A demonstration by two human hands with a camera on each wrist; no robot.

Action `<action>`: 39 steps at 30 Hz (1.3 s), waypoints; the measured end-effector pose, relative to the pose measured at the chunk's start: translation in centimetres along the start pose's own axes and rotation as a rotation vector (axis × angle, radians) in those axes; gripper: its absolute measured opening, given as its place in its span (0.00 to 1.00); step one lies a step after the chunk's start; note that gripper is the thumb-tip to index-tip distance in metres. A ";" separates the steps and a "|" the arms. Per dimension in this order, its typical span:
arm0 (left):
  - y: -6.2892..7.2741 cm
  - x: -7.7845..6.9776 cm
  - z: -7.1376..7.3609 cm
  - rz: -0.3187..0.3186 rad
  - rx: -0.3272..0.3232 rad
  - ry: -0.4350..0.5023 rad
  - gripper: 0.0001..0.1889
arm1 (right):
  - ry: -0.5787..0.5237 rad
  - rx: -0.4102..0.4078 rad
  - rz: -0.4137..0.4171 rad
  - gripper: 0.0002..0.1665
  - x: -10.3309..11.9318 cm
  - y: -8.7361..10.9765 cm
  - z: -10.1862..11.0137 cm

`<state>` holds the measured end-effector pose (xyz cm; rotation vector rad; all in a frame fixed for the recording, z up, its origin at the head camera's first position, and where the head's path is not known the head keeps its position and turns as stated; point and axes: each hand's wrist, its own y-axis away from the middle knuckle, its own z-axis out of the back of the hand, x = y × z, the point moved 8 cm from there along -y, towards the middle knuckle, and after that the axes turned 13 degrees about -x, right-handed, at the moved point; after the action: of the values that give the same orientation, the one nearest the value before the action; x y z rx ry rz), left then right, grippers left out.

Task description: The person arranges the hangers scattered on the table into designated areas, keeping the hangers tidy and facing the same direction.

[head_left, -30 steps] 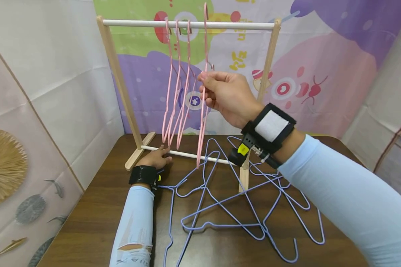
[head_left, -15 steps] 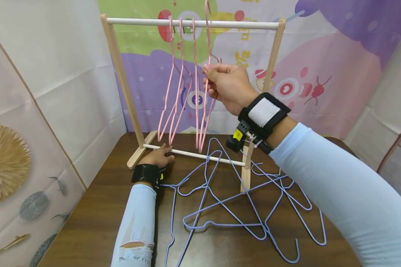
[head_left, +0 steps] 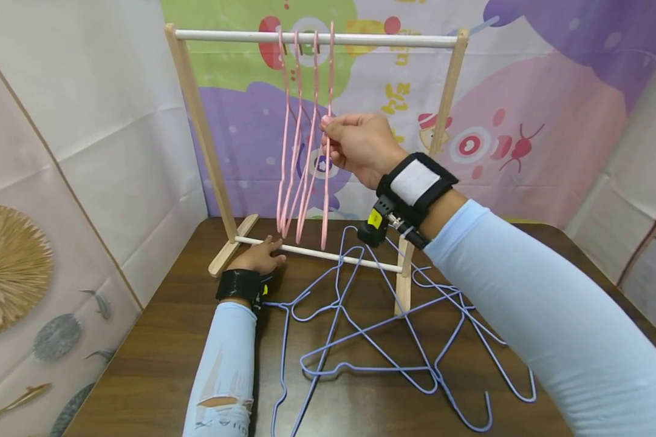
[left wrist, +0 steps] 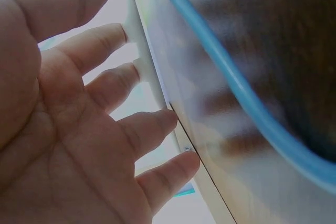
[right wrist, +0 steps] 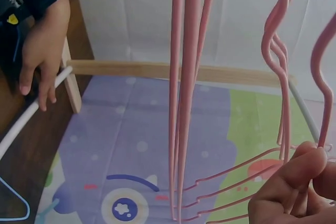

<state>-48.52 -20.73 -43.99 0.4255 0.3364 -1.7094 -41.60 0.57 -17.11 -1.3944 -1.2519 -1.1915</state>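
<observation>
My right hand [head_left: 363, 145] pinches a pink hanger [head_left: 325, 200] by its shoulder between thumb and fingers. This hanger's hook top stands slightly above the rack's white top bar [head_left: 224, 36] and overlaps it. Just left of it, several other pink hangers [head_left: 316, 73] hang side by side from the same bar. Down at the rack's white lower bar [head_left: 317, 252], my left hand [head_left: 257, 258] lies with its fingers extended, fingertips right at the bar. The left wrist view shows that palm [left wrist: 79, 129] holding nothing, the fingers spread.
Several tangled periwinkle-blue hangers [head_left: 382, 369] lie on the brown wooden table [head_left: 153, 364] in front of the rack and toward its right post. The rack has wooden posts [head_left: 202, 133] and a wooden left foot [head_left: 218, 261]. A cartoon-printed cloth [head_left: 525, 121] hangs behind.
My right hand has moved left and slightly down, bringing the held hanger's hook from above the bar to bar level. The hanging hangers have swung and now sit closer together. The left hand stays put.
</observation>
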 end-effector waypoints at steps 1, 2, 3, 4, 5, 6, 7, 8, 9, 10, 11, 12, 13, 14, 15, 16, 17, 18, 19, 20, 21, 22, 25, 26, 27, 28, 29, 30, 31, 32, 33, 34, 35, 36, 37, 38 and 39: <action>0.0 0.0 0.0 0.003 0.000 0.003 0.33 | 0.002 0.002 -0.002 0.17 -0.1 0.0 0.0; 0.1 0.0 0.0 0.005 0.001 0.007 0.33 | 0.001 0.001 -0.005 0.17 -0.2 -0.1 0.0; 0.1 0.1 0.0 0.006 0.001 0.008 0.33 | 0.000 0.003 -0.008 0.18 -0.4 -0.1 0.0; 0.1 0.1 0.0 0.008 0.002 0.009 0.33 | 0.000 0.000 -0.013 0.18 -0.5 -0.2 0.1; 0.0 0.1 -0.1 0.008 0.004 0.009 0.33 | 0.001 0.000 -0.016 0.19 -0.6 -0.2 0.1; 0.0 0.1 -0.1 0.008 0.006 0.008 0.33 | 0.002 -0.003 -0.021 0.19 -0.7 -0.3 0.2; 0.0 0.1 -0.2 0.008 0.007 0.008 0.33 | 0.002 -0.007 -0.027 0.20 -0.9 -0.4 0.4; -0.1 0.0 -0.2 0.008 0.008 0.008 0.33 | 0.002 -0.009 -0.028 0.20 -1.0 -0.5 0.5; -0.1 0.0 -0.3 0.008 0.007 0.006 0.33 | 0.002 -0.010 -0.029 0.21 -1.1 -0.6 0.6; -0.1 0.0 -0.3 0.008 0.006 0.004 0.33 | 0.001 -0.014 -0.032 0.20 -1.2 -0.7 0.7; -0.2 0.1 -0.4 0.008 0.006 0.001 0.33 | -0.001 -0.014 -0.034 0.20 -1.4 -0.8 0.9; -0.2 0.1 -0.4 0.008 0.006 0.000 0.33 | 0.004 -0.014 -0.032 0.20 -1.5 -0.8 1.0; -0.2 0.0 -0.4 0.007 0.006 -0.001 0.33 | 0.008 -0.012 -0.030 0.19 -1.6 -0.9 1.1; -0.3 0.0 -0.4 0.004 0.005 -0.006 0.33 | 0.010 -0.013 -0.029 0.18 -1.7 -0.9 1.3; -0.3 0.0 -0.4 0.002 0.006 -0.006 0.33 | 0.010 -0.015 -0.029 0.17 -1.8 -0.9 1.5; -0.3 0.0 -0.4 0.001 0.007 -0.006 0.33 | 0.012 -0.013 -0.026 0.16 -1.9 -0.9 1.7; -0.3 0.0 -0.4 0.002 0.008 -0.003 0.33 | 0.009 -0.012 -0.025 0.15 -2.0 -1.0 1.9; -0.3 0.0 -0.4 0.003 0.008 -0.003 0.33 | 0.013 -0.010 -0.021 0.15 -2.0 -0.9 2.1; -0.3 0.0 -0.4 0.005 0.008 -0.002 0.33 | 0.013 -0.009 -0.020 0.15 -2.1 -0.9 2.2; -0.3 0.0 -0.4 0.007 0.008 -0.003 0.33 | 0.012 -0.007 -0.022 0.14 -2.3 -1.0 2.4; -0.3 0.0 -0.4 0.011 0.008 0.001 0.33 | 0.014 -0.005 -0.024 0.13 -2.4 -0.9 2.6; -0.2 0.0 -0.3 0.012 0.009 0.000 0.33 | 0.019 0.000 -0.027 0.13 -2.6 -0.9 2.7; -0.1 0.1 -0.2 0.013 0.011 0.000 0.33 | 0.044 -0.003 -0.041 0.10 -3.3 -1.0 3.3; -0.1 0.1 -0.2 0.012 0.011 0.002 0.32 | 0.050 -0.002 -0.048 0.10 -3.6 -1.1 3.5; -0.2 0.1 -0.2 0.012 0.010 0.003 0.32 | 0.057 -0.005 -0.053 0.09 -3.9 -1.2 3.7; -0.2 0.2 -0.2 0.013 0.010 0.004 0.32 | 0.064 -0.004 -0.057 0.09 -4.3 -1.3 3.9; -0.2 0.2 -0.2 0.014 0.009 0.004 0.32 | 0.071 -0.009 -0.063 0.09 -4.7 -1.3 4.1; -0.2 0.3 -0.2 0.015 0.009 0.005 0.32 | 0.083 -0.007 -0.066 0.09 -5.1 -1.4 4.2; -0.2 0.3 -0.2 0.013 0.008 0.002 0.32 | 0.089 -0.007 -0.071 0.08 -5.6 -1.5 4.4; -0.3 0.3 -0.3 0.013 0.008 0.002 0.32 | 0.103 -0.005 -0.074 0.08 -6.1 -1.5 4.6; -0.3 0.3 -0.3 0.010 0.008 0.001 0.33 | 0.113 -0.008 -0.078 0.08 -6.6 -1.6 4.8; -0.3 0.3 -0.3 0.009 0.009 0.001 0.33 | 0.126 -0.009 -0.081 0.07 -7.1 -1.6 5.0; -0.3 0.3 -0.3 0.008 0.009 0.004 0.33 | 0.140 -0.009 -0.085 0.07 -7.6 -1.5 5.2; -0.3 0.2 -0.3 0.006 0.008 0.007 0.33 | 0.153 -0.005 -0.086 0.07 -8.1 -1.6 5.4; -0.3 0.2 -0.3 0.002 0.008 0.007 0.33 | 0.163 -0.004 -0.089 0.07 -8.5 -1.6 5.6; -0.3 0.2 -0.3 0.001 0.007 0.009 0.33 | 0.177 -0.002 -0.089 0.07 -8.9 -1.6 5.8; -0.3 0.2 -0.3 0.000 0.008 0.008 0.33 | 0.186 -0.001 -0.088 0.08 -9.3 -1.6 5.9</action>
<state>-48.79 -20.70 -44.32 0.4381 0.3351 -1.7097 -42.88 5.25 -27.13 -1.2094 -1.1919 -1.3497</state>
